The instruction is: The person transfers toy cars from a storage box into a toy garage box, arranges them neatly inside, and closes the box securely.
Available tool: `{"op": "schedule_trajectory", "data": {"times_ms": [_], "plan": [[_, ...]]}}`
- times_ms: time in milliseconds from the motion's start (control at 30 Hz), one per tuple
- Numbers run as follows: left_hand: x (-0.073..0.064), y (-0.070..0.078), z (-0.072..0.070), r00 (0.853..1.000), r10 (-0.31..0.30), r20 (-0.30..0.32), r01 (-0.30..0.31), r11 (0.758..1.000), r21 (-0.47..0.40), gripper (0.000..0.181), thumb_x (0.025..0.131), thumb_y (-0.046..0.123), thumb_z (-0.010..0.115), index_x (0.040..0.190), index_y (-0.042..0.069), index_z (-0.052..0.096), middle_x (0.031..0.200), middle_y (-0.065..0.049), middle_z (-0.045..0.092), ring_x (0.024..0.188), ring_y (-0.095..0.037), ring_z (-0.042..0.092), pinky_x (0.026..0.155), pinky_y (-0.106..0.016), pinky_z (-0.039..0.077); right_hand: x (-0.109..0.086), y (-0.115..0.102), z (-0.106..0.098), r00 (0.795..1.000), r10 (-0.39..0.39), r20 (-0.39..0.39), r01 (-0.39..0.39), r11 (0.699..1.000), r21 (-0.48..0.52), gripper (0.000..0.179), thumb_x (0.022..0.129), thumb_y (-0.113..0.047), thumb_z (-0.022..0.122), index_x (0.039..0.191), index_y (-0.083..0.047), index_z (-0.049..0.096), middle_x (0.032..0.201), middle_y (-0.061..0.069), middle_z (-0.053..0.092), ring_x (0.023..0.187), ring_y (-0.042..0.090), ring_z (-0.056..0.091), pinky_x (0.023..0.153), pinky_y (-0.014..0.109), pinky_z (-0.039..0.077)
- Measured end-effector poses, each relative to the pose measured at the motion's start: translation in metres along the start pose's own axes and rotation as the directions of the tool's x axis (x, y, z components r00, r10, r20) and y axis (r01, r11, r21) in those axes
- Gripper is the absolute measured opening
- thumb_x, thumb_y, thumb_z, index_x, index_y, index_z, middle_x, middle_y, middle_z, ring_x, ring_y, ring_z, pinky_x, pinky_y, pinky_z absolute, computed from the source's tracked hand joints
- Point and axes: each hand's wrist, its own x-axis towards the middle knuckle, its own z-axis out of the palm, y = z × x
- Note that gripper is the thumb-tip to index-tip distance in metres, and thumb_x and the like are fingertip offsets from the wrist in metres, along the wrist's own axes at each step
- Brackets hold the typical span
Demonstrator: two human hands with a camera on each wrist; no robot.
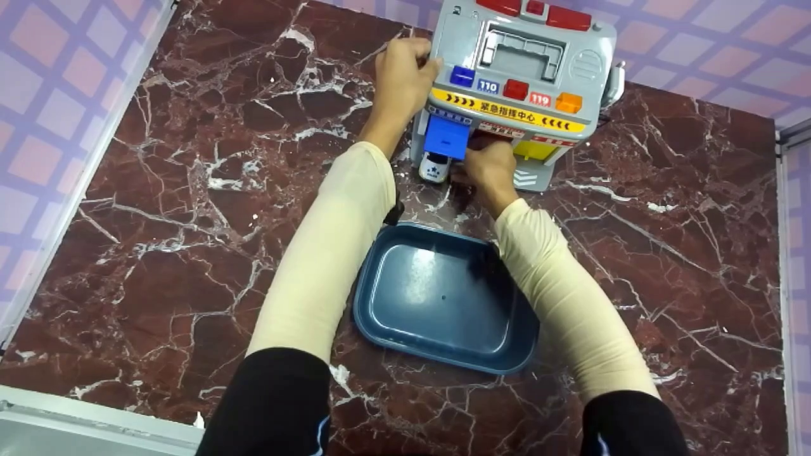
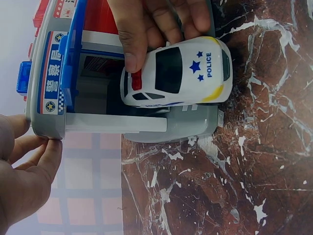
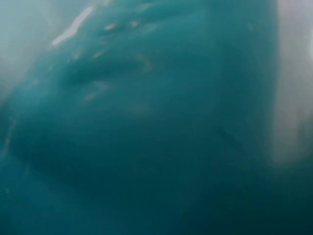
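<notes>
A grey toy emergency station [image 1: 459,41] stands at the back of the marbled surface. Its blue door [image 1: 447,137] is swung up above the left bay. In that bay's mouth sits a white toy police car [image 2: 190,71], its front with blue stars pointing outward and its rear partly inside. My right hand [image 1: 494,163] holds the car, thumb by the red roof light and the other fingers along its far side. The fingertips of my left hand [image 1: 402,79] touch the station's left side near the roof corner. The right wrist view is a teal blur.
A dark blue plastic basin [image 1: 437,294] lies between my forearms, in front of the station. Blue, red and orange buttons line the roof's front edge, and a yellow door [image 1: 527,150] is at the right bay. Patterned walls [image 1: 57,76] border the surface.
</notes>
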Motion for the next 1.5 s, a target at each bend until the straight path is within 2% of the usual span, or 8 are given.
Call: {"op": "schedule_trajectory", "data": {"times_ms": [233,367,500,600,767,1067,1333,1500], "plan": [[0.0004,0.0016,-0.0012,1.000,-0.012,0.003,0.012,1.000,-0.005,0.033,0.098,0.016,0.066,0.067,0.016,0.054,0.098,0.001,0.068,0.088,-0.010,0.050,0.079,-0.022,0.042,0.0001,-0.0008,-0.0010,1.000,-0.008,0.000,0.008,0.999,-0.045,0.025,0.089,-0.011,0.074,0.105,0.006,0.067,0.070,0.011,0.068,0.052,0.018,0.068,0.058,0.033,0.062],[0.0007,0.0016,-0.0018,1.000,-0.016,0.003,0.016,1.000,-0.005,0.029,0.098,0.017,0.066,0.070,0.016,0.058,0.105,0.000,0.071,0.090,-0.010,0.051,0.082,-0.021,0.043,-0.0006,-0.0012,-0.0009,0.999,-0.029,-0.012,0.027,0.985,-0.168,0.015,0.091,-0.016,0.070,0.093,-0.001,0.068,0.064,0.007,0.066,0.050,0.016,0.067,0.054,0.032,0.061],[0.0010,0.0010,-0.0013,1.000,-0.008,-0.005,0.008,1.000,0.000,0.037,0.097,0.016,0.066,0.064,0.017,0.050,0.097,0.001,0.068,0.088,-0.010,0.050,0.079,-0.022,0.041,-0.0011,-0.0008,-0.0013,0.999,-0.048,0.005,0.048,0.952,-0.304,0.024,0.097,-0.025,0.062,0.082,-0.007,0.068,0.056,0.000,0.064,0.045,0.012,0.063,0.047,0.029,0.058],[0.0016,0.0012,-0.0014,1.000,-0.016,-0.001,0.016,1.000,-0.005,0.031,0.097,0.016,0.066,0.068,0.015,0.058,0.099,0.001,0.070,0.088,-0.010,0.050,0.080,-0.022,0.042,-0.0011,-0.0006,-0.0011,0.999,-0.032,0.044,0.044,0.946,-0.320,0.029,0.100,-0.028,0.057,0.083,-0.007,0.067,0.056,-0.001,0.064,0.043,0.010,0.062,0.046,0.027,0.056],[0.0021,0.0017,-0.0021,1.000,-0.024,0.006,0.024,1.000,-0.011,0.016,0.098,0.016,0.066,0.088,0.007,0.075,0.110,0.001,0.073,0.092,-0.009,0.052,0.083,-0.021,0.043,-0.0015,-0.0001,-0.0006,0.996,-0.050,0.080,0.073,0.942,-0.327,0.029,0.101,-0.021,0.053,0.086,-0.003,0.070,0.058,0.000,0.064,0.044,0.010,0.062,0.048,0.027,0.057],[0.0013,0.0000,-0.0008,1.000,0.004,-0.006,-0.004,1.000,-0.012,0.036,0.097,0.014,0.066,0.064,0.017,0.052,0.092,0.002,0.066,0.088,-0.011,0.050,0.080,-0.022,0.042,-0.0043,-0.0020,0.0000,0.991,-0.107,0.077,0.129,0.899,-0.419,0.021,0.097,-0.016,0.059,0.099,-0.001,0.073,0.073,0.008,0.071,0.051,0.013,0.066,0.050,0.028,0.059],[0.0025,0.0015,-0.0007,0.999,-0.031,0.025,0.032,0.999,-0.035,0.014,0.098,0.014,0.066,0.092,0.007,0.076,0.110,0.000,0.073,0.096,-0.010,0.055,0.086,-0.020,0.045,-0.0064,-0.0016,-0.0011,0.984,-0.153,0.092,0.178,0.870,-0.460,0.012,0.091,-0.007,0.065,0.099,0.001,0.070,0.068,0.006,0.066,0.048,0.012,0.063,0.050,0.029,0.059],[0.0038,0.0015,0.0000,0.998,-0.056,0.033,0.058,0.997,-0.048,0.018,0.097,0.014,0.066,0.080,0.010,0.070,0.112,0.002,0.072,0.097,-0.010,0.055,0.086,-0.020,0.045,-0.0060,-0.0014,-0.0012,0.985,-0.146,0.093,0.172,0.873,-0.455,0.014,0.091,-0.004,0.066,0.104,0.002,0.070,0.075,0.011,0.068,0.051,0.014,0.064,0.052,0.030,0.059]]}}
